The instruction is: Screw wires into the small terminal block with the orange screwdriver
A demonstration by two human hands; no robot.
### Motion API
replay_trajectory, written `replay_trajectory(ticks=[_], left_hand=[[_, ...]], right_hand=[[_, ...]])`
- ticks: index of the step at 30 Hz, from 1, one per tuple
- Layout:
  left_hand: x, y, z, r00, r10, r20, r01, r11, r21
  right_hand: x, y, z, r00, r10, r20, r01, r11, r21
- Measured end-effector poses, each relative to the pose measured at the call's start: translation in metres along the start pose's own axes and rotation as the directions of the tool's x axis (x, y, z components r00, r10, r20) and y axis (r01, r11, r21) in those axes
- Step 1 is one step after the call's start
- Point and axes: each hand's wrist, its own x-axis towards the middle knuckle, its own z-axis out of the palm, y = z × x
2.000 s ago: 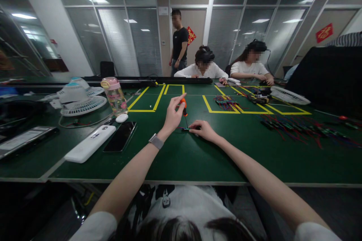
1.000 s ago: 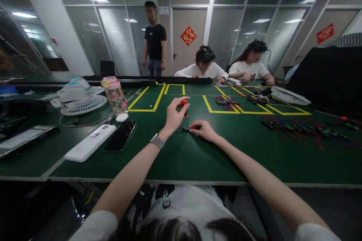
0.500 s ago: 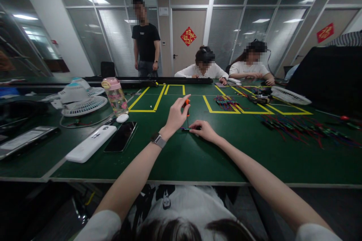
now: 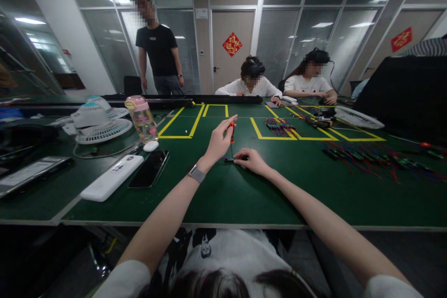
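My left hand (image 4: pixel 220 138) grips the orange-and-black handle of a screwdriver (image 4: pixel 232 137), its fingers partly hiding the handle. The screwdriver stands upright, its thin shaft reaching down to a small green circuit board (image 4: pixel 229 159) on the table. With fingertips pinched together, my right hand (image 4: pixel 252 161) holds the board's right edge against the table top. Thin dark wires show at the board's left end. Where exactly the tip meets the board is too small to make out.
Left of my arm lie a black phone (image 4: pixel 149 169), a white power bank (image 4: pixel 112 178) and a drink bottle (image 4: pixel 141 121). A wired-board bundle (image 4: pixel 279 126) sits inside yellow tape; more wired boards (image 4: pixel 380 160) spread right. People are across the green table (image 4: pixel 244 205).
My left hand's fingers have turned and straightened around the screwdriver handle. My right hand and the board stay put. The standing person across the table has shifted left.
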Motion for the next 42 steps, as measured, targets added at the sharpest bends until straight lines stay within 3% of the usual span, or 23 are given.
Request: replay_trajectory(ticks=[2, 8, 10, 15, 18, 28, 34, 39, 42], left_hand=[[0.0006, -0.0013, -0.0009, 0.999, -0.020, -0.035, 0.020, 1.000, -0.006], [0.0011, 0.0000, -0.0037, 0.980, 0.005, -0.200, 0.039, 0.976, 0.216], [0.0007, 0.0005, -0.0036, 0.985, 0.012, -0.172, 0.028, 0.974, 0.224], [-0.0008, 0.0017, -0.0009, 0.999, 0.023, 0.022, -0.025, 0.997, 0.079], [-0.0013, 0.0032, 0.0002, 0.998, 0.032, 0.061, -0.032, 0.999, 0.011], [-0.0030, 0.0077, -0.0003, 0.993, 0.060, -0.099, -0.032, 0.964, 0.265], [-0.0022, 0.0058, -0.0015, 1.000, 0.024, -0.003, -0.024, 0.989, 0.148], [-0.0009, 0.0014, -0.0024, 0.999, -0.054, -0.005, 0.054, 0.998, 0.020], [-0.0010, 0.0007, -0.0036, 0.998, -0.054, -0.022, 0.055, 0.997, 0.055]], right_hand=[[-0.0002, -0.0007, -0.0003, 1.000, 0.004, 0.000, -0.004, 1.000, -0.002], [-0.0006, -0.0023, -0.0006, 1.000, 0.021, 0.000, -0.021, 1.000, -0.009], [-0.0005, -0.0020, -0.0005, 1.000, 0.021, -0.003, -0.021, 1.000, -0.005], [-0.0005, -0.0012, -0.0006, 1.000, 0.006, -0.004, -0.006, 1.000, 0.002], [-0.0005, -0.0013, -0.0007, 1.000, 0.009, -0.001, -0.009, 1.000, 0.008], [-0.0002, -0.0017, 0.0004, 1.000, 0.030, -0.004, -0.030, 1.000, -0.008], [0.0011, 0.0010, 0.0021, 1.000, 0.009, -0.001, -0.009, 1.000, -0.001], [0.0005, 0.0003, 0.0015, 1.000, 0.006, -0.002, -0.006, 1.000, 0.004], [-0.0003, -0.0024, 0.0002, 1.000, 0.015, -0.002, -0.015, 1.000, -0.004]])
